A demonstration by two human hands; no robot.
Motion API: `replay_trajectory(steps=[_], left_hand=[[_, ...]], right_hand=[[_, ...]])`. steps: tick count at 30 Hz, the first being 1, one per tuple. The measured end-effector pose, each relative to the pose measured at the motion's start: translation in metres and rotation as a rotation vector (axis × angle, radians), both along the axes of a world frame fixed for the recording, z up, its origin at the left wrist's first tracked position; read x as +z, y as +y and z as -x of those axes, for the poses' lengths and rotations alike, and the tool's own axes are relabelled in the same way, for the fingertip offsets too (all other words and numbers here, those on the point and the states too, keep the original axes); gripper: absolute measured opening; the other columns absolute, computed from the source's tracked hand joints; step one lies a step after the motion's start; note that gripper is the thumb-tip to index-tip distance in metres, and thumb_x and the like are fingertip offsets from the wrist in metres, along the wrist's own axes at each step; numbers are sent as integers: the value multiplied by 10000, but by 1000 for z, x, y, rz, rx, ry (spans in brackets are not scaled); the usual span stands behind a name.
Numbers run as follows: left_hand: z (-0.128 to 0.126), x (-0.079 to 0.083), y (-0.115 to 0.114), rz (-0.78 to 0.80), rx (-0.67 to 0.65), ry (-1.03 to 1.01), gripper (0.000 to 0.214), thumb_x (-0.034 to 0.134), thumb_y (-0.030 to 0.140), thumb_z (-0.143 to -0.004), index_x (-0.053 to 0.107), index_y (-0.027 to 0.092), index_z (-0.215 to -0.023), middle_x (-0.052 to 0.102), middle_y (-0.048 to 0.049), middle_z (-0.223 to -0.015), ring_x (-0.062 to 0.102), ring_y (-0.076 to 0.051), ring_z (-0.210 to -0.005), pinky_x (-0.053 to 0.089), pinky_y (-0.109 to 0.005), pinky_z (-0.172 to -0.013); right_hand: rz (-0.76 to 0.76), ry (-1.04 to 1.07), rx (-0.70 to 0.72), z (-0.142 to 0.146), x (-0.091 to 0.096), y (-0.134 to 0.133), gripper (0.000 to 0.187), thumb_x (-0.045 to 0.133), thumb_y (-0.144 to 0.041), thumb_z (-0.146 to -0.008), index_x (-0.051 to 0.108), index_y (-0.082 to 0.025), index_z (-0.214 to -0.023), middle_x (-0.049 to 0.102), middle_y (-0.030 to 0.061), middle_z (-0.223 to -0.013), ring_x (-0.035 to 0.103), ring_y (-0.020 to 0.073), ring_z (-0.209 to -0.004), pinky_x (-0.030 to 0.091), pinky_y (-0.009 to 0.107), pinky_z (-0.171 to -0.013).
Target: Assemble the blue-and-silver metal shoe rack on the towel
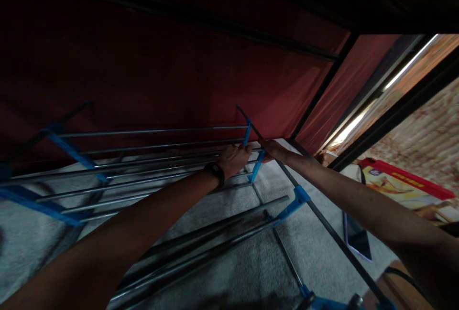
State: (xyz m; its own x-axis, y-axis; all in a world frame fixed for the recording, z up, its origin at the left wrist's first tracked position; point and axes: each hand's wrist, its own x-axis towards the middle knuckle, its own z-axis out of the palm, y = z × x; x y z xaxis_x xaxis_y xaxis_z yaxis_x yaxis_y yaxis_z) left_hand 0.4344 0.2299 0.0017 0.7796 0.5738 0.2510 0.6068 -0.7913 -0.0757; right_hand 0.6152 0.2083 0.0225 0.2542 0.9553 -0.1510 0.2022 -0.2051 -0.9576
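Note:
A metal rack (150, 147) of grey rods with blue plastic joints lies on a grey carpet, in front of a dark red fabric wall. My left hand (234, 158), with a black band on its wrist, is closed round the end of one rod close to a blue connector (247, 133). My right hand (273, 150) reaches in from the right and grips the rack's side post (322, 219) beside another blue connector (258, 163); its fingers are mostly hidden behind the joint.
A phone (355, 240) lies on the carpet at the right. A red and yellow printed box (398, 183) sits beyond it by a brick-pattern wall. Black frame poles (319, 95) run up the red fabric. More rods (215, 243) cross the carpet near me.

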Motion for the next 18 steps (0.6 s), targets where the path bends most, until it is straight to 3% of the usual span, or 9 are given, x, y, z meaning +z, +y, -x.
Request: replay_trajectory(steps=[7, 13, 18], left_hand=[[15, 11, -7, -33, 39, -50, 357, 388, 398, -1028, 581, 156, -1206, 681, -159, -1163, 659, -286, -1073, 477, -397, -897], [41, 7, -4, 1, 63, -47, 327, 385, 365, -1038, 628, 150, -1084, 743, -131, -943, 714, -272, -924, 497, -358, -771], [42, 8, -5, -13, 50, -51, 293, 415, 335, -1032, 626, 138, -1082, 753, -137, -913, 727, -285, -942, 508, -360, -777]], right_hand=[[72, -125, 49, -2, 3, -5, 332, 751, -479, -848, 640, -170, -797, 588, 1, -498, 543, 136, -399, 483, 227, -407], [149, -202, -52, -1, -2, 0, 379, 573, -486, -970, 624, -163, -778, 626, 53, -541, 592, 171, -435, 528, 272, -432], [157, -165, -69, 2, 0, 1, 344, 568, -444, -982, 631, -153, -811, 663, 69, -627, 629, 181, -480, 560, 287, -457]])
